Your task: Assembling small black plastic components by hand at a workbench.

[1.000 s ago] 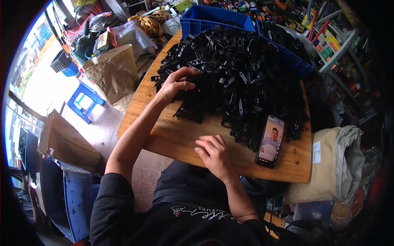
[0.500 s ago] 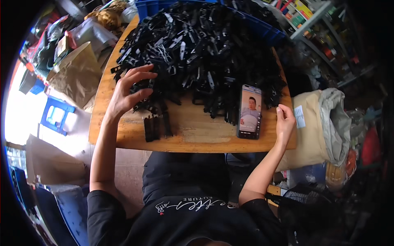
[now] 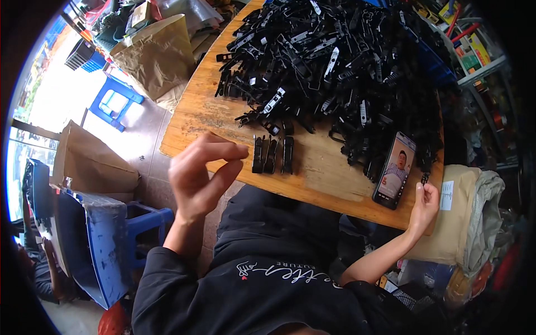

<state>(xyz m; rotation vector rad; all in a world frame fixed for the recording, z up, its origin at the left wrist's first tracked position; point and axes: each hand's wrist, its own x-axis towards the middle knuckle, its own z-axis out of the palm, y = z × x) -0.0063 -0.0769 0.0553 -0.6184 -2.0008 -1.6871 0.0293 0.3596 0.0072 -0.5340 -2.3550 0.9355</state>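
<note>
Left: a blue stool point(image 3: 125, 90) on the tiled floor point(image 3: 148, 137), just below a crumpled brown paper bag point(image 3: 159, 58); farther down, a brown carton point(image 3: 95, 164) and a blue bin point(image 3: 107, 237) (its wall marked by dark patches), with a second blue stool point(image 3: 148, 222) beside it. Right: a phone point(image 3: 395, 172) with lit screen; a tan sack point(image 3: 441, 237) bearing a white label point(image 3: 447, 196), against grey plastic sheeting point(image 3: 483, 215).
</note>
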